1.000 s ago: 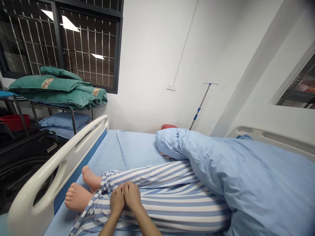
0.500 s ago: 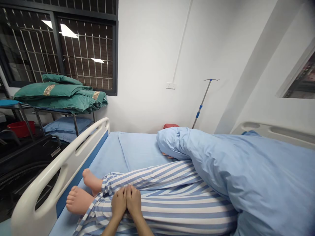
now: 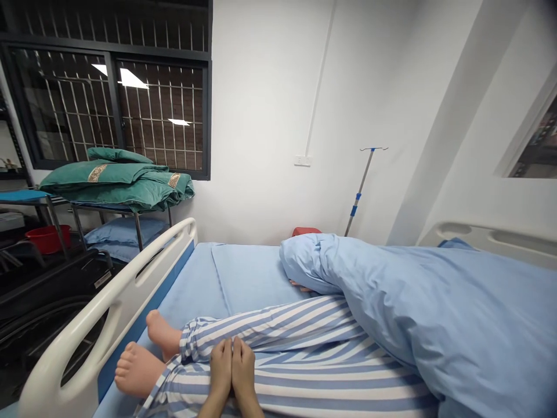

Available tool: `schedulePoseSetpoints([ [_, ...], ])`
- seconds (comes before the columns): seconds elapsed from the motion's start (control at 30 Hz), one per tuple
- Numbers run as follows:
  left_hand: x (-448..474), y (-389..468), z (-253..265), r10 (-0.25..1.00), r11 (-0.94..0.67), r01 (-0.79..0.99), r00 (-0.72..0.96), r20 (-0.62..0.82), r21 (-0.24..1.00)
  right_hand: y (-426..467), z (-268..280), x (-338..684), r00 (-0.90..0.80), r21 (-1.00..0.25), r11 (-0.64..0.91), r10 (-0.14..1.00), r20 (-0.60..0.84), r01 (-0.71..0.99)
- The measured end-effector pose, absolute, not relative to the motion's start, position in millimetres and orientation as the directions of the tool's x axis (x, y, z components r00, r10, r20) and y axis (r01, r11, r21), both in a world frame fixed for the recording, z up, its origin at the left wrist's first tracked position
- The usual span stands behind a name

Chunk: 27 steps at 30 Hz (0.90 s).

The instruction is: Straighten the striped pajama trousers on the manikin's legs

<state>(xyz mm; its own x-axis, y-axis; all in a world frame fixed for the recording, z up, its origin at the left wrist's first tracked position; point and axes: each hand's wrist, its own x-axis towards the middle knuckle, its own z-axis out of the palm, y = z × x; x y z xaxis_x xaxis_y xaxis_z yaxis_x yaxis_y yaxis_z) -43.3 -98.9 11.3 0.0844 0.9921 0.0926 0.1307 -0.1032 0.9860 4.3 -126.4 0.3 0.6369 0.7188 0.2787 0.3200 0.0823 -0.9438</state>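
My left hand (image 3: 221, 367) and my right hand (image 3: 243, 367) are side by side, touching, over the lower legs of a manikin in blue-and-white striped trousers (image 3: 313, 377). Both have their knuckles up and fingers curled downward; the fingertips are hidden, so I cannot see what lies in them. The manikin's bare feet (image 3: 138, 371) stick out to the left of my hands, toes up. A light blue quilt (image 3: 404, 307), folded back at an angle, covers the upper body. Some of the manikin's fingers (image 3: 300, 286) show beneath the quilt's edge.
The bed's cream footboard (image 3: 111, 290) rises at left, and a headboard (image 3: 517, 238) at right. Behind the bed stand an IV pole (image 3: 360, 191) and a red object (image 3: 307, 231). Green folded quilts (image 3: 117, 180) lie on a rack at left, near a wheelchair (image 3: 47, 313).
The view has tilted up a little, so most things sit lower. My hands stay together and have shifted slightly right along the striped legs.
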Motion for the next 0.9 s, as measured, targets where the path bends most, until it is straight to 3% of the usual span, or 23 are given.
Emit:
schedulePoseSetpoints([
  [0.13, -49.1, -103.3, 6.2, 0.972, -0.200, 0.329, 0.182, 0.145, 0.923, -129.2, 1.8, 4.3, 0.631, -0.953, 0.093, 0.730, 0.263, 0.288],
  [0.43, -49.2, -99.9, -9.0, 0.959, -0.275, 0.508, 0.202, 0.197, 0.816, -129.4, 8.1, 5.9, 0.599, -0.920, 0.011, 0.756, 0.263, 0.391],
  [0.6, -49.5, -105.8, -12.9, 0.939, -0.342, 0.707, 0.276, 0.204, 0.619, -145.0, 19.1, 18.9, 0.502, -0.719, -0.151, 0.810, 0.303, 0.679],
  [0.73, -47.1, -111.5, -2.7, 0.944, -0.326, 0.746, 0.290, 0.157, 0.581, -156.4, 25.6, 31.0, 0.395, -0.498, -0.210, 0.868, 0.301, 0.842],
  [0.9, -45.1, -112.4, 3.1, 0.938, -0.345, 0.759, 0.297, 0.178, 0.552, -158.7, 19.8, 32.3, 0.440, -0.527, -0.228, 0.839, 0.321, 0.819],
])
